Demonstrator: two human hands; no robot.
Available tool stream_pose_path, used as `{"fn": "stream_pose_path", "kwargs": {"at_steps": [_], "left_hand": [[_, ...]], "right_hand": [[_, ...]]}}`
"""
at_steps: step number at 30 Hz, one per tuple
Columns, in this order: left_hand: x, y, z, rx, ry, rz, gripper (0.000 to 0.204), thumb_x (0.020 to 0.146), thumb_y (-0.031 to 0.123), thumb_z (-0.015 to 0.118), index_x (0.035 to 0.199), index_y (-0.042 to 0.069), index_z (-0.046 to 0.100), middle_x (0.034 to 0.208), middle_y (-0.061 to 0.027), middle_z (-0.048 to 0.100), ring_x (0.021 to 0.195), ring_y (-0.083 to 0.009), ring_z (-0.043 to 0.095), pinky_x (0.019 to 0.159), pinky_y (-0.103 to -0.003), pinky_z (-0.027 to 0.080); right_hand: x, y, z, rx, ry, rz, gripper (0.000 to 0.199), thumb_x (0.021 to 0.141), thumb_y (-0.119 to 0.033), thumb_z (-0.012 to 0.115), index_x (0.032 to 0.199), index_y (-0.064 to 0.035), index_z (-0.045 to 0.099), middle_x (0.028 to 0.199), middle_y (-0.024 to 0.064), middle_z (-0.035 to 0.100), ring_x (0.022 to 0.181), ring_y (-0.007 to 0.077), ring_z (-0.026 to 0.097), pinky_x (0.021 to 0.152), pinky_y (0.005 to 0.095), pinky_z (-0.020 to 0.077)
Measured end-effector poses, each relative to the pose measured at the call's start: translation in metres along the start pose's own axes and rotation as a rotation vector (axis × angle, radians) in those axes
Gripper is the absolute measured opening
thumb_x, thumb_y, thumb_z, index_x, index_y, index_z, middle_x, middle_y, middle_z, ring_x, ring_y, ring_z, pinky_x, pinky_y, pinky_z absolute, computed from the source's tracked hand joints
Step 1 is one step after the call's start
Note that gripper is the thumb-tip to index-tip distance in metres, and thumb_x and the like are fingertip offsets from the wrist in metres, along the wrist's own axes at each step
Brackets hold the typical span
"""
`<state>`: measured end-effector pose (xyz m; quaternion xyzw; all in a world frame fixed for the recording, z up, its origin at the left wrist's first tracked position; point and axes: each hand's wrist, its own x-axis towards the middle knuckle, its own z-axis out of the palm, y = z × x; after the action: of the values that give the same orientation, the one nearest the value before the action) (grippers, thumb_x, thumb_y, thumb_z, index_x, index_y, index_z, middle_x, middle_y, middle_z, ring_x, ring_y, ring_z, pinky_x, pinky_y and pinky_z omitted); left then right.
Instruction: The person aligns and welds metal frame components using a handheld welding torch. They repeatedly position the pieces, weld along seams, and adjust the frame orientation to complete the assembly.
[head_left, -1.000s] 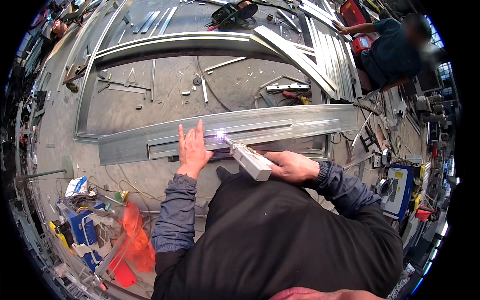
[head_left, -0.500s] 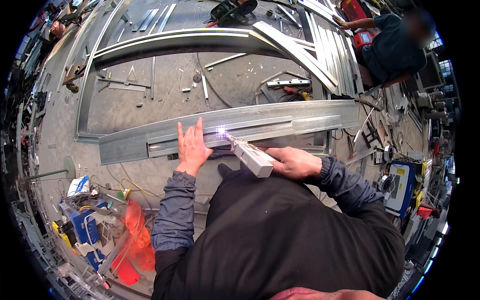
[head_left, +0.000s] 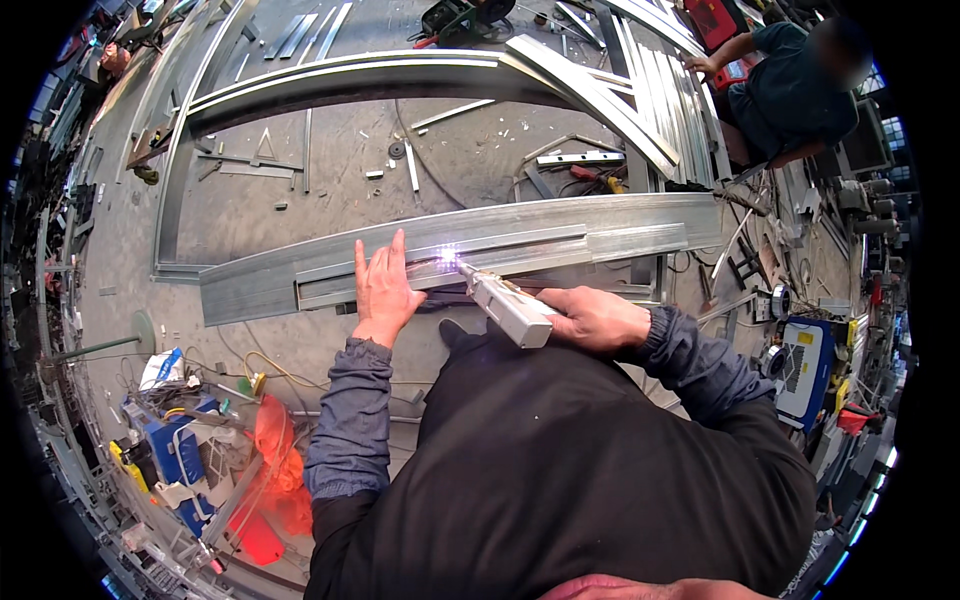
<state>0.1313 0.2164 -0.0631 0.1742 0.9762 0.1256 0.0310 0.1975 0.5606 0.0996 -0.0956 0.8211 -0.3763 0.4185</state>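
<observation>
A long galvanized metal profile (head_left: pixel 640 213) lies across in front of me, with a narrower metal channel (head_left: pixel 540 238) along its near side. My right hand (head_left: pixel 598 318) is closed round a pale handheld welding gun (head_left: pixel 508 308). The gun's tip points up and left at the channel, where a bright violet-white glow (head_left: pixel 449 257) shines. Just left of that glow, my left hand (head_left: pixel 384 290) lies on the metal with its fingers stretched and spread. Its palm side is hidden.
Beyond the profile stands a large metal frame (head_left: pixel 350 80), with stacked metal strips (head_left: pixel 660 90) at its right. A co-worker (head_left: pixel 795 95) is at the far right. Orange sheeting (head_left: pixel 280 465) and blue equipment (head_left: pixel 175 450) lie lower left; a blue-and-white machine (head_left: pixel 803 370) stands right.
The welding gun's tip and its glow have shifted slightly right and up along the channel. My left hand has hardly moved. The co-worker's reaching hand has drawn slightly nearer.
</observation>
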Motion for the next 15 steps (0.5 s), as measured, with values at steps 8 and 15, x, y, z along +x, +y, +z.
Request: {"fn": "stream_pose_path", "kwargs": {"at_steps": [8,15], "left_hand": [[0.0,-0.001,0.002,-0.022,0.013,0.007,0.127,0.062,0.032,0.104,0.168,0.007,0.038,0.125,-0.0063,0.069,0.13,-0.024,0.064,0.14,-0.056,0.017],[-0.002,-0.002,0.002,-0.042,0.023,0.008,0.128,0.062,0.029,0.103,0.169,0.008,0.037,0.13,-0.0034,0.07,0.131,-0.0238,0.064,0.14,-0.055,0.018]], "right_hand": [[0.0,0.007,-0.002,-0.005,0.0,-0.028,0.055,0.116,-0.05,0.053,0.142,-0.0033,0.062,0.122,0.0297,0.075,0.114,0.0499,0.071,0.096,0.0506,0.0561],[0.0,0.011,-0.003,-0.031,-0.015,0.007,0.055,0.116,-0.05,0.052,0.14,-0.002,0.062,0.121,0.0303,0.074,0.114,0.0509,0.07,0.095,0.0517,0.0556]]}}
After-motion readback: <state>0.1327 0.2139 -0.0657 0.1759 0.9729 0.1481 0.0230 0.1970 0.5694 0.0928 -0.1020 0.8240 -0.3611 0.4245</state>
